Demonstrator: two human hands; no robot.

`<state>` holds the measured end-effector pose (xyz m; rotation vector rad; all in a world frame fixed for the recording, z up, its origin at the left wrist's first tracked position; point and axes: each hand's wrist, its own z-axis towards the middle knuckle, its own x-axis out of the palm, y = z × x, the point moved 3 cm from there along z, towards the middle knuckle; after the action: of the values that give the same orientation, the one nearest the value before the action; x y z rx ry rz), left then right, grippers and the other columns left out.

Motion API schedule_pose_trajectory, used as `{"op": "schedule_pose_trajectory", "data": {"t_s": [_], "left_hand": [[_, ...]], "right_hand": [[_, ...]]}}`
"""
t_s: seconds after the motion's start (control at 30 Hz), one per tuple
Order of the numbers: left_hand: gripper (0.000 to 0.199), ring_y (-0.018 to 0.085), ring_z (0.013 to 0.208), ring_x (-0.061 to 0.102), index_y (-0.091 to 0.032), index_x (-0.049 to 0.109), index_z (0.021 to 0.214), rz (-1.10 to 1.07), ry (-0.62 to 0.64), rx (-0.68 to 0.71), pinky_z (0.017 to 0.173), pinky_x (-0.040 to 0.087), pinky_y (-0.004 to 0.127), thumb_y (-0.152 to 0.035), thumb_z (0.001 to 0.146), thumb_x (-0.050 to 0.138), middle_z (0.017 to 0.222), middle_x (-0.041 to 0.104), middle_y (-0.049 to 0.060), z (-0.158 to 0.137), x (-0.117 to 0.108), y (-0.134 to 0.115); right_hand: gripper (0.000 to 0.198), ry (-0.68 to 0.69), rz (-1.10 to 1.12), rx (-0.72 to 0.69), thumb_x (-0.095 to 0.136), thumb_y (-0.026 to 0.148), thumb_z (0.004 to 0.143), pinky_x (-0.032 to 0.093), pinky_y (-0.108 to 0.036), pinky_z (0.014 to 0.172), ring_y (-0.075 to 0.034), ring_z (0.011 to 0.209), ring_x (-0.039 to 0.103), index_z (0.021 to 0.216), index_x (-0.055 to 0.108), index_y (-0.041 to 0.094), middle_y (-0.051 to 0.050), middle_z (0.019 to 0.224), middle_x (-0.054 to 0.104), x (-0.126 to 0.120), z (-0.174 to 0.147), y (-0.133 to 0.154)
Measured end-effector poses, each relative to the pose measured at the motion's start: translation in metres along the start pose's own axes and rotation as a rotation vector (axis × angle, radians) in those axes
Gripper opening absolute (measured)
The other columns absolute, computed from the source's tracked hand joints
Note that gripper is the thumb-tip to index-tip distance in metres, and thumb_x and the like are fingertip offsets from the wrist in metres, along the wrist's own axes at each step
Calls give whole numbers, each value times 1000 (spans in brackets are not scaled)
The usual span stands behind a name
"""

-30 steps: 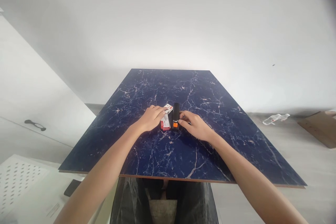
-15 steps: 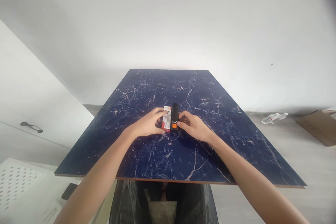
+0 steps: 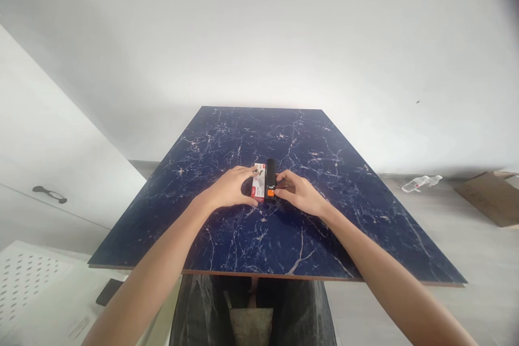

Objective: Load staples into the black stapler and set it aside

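Note:
Near the middle of the blue table, a small red-and-white cardboard box [image 3: 258, 189] lies against a black oblong object [image 3: 271, 173] with an orange patch at its near end. I cannot make out what kind of thing the black object is. My left hand [image 3: 237, 186] grips the box from the left, thumb at its near end and fingers at its far end. From the right, my right hand [image 3: 300, 193] holds the black object, its thumb beside the orange patch and its bent fingers along the side. The two things stand side by side, their long sides touching or nearly so.
The dark blue marbled table [image 3: 259, 135] reaches to a white wall. On the floor to the right lie a clear plastic bottle [image 3: 421, 183] and a cardboard box [image 3: 488, 197]. A white cabinet with a dark handle [image 3: 49, 194] stands at the left.
The box and the black object stay side by side in my hands, with barely any shift. My left fingers have moved slightly over the box. The view has tilted a little.

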<state>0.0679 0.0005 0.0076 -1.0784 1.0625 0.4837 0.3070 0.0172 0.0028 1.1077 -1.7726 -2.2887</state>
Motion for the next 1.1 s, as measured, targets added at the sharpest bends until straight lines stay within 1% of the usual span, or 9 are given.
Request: {"op": "schedule_pose_trajectory", "data": {"t_s": [0.07, 0.23, 0.43, 0.57, 0.63, 0.83, 0.97, 1.03, 1.1], "left_hand": [[91, 39, 139, 43, -31, 49, 147, 36, -19, 5, 109, 41, 54, -68, 70, 79, 153, 49, 9, 0, 1, -1], [86, 38, 141, 41, -27, 48, 146, 62, -44, 35, 112, 40, 53, -68, 75, 73, 157, 42, 10, -2, 4, -5], [88, 41, 154, 11, -29, 53, 138, 1, -26, 24, 119, 29, 59, -74, 67, 76, 169, 16, 7, 0, 3, 3], [94, 41, 153, 20, -28, 49, 143, -79, -7, 26, 118, 31, 59, -72, 66, 78, 168, 22, 9, 5, 5, 8], [96, 42, 150, 26, -29, 48, 144, -89, -17, 39, 117, 31, 60, -71, 65, 79, 166, 26, 10, 8, 6, 9], [93, 43, 147, 30, -29, 49, 138, -17, -33, 31, 114, 32, 61, -70, 61, 82, 164, 29, 10, 10, 7, 11], [86, 43, 149, 23, -27, 52, 130, -7, -38, 47, 116, 30, 61, -68, 61, 83, 163, 30, 11, 11, 7, 10], [81, 42, 147, 27, -27, 53, 127, -11, -41, 66, 115, 31, 59, -66, 62, 84, 158, 37, 12, 12, 7, 9], [77, 41, 140, 37, -26, 55, 123, -19, -49, 83, 111, 36, 56, -62, 62, 84, 147, 49, 12, 13, 7, 7]], "right_hand": [[25, -3, 27, -13, 65, 35, 87, 56, -37, 83, -22, 93, 72, 106, 53, 25, -3, 105, 73, 1, 1, -2], [29, -4, 36, -28, 68, 38, 86, 56, -39, 86, -21, 97, 71, 106, 53, 25, -3, 109, 71, 1, 2, -4], [41, 13, 41, 17, 73, 42, 85, 59, -41, 86, -23, 97, 71, 115, 51, 25, -5, 109, 71, 0, 1, -5], [59, 11, 66, 6, 75, 43, 84, 61, -43, 88, -23, 102, 70, 133, 46, 27, -11, 137, 61, 0, 1, -5], [71, 22, 73, -2, 75, 44, 84, 61, -45, 90, -24, 104, 70, 143, 40, 29, -13, 144, 56, 1, 1, -4], [72, 12, 63, -38, 73, 44, 86, 61, -47, 91, -25, 103, 71, 148, 39, 29, -13, 144, 58, 1, 1, -2], [68, -31, 16, -32, 69, 42, 89, 62, -45, 87, -24, 99, 73, 148, 38, 29, -13, 142, 60, 4, 2, -2], [66, -70, -33, -18, 65, 41, 90, 61, -45, 85, -24, 96, 73, 149, 37, 29, -12, 140, 62, 7, 2, 0], [62, -129, -110, -7, 63, 41, 91, 60, -45, 86, -25, 96, 74, 148, 39, 29, -10, 135, 66, 11, 2, 4]]}}
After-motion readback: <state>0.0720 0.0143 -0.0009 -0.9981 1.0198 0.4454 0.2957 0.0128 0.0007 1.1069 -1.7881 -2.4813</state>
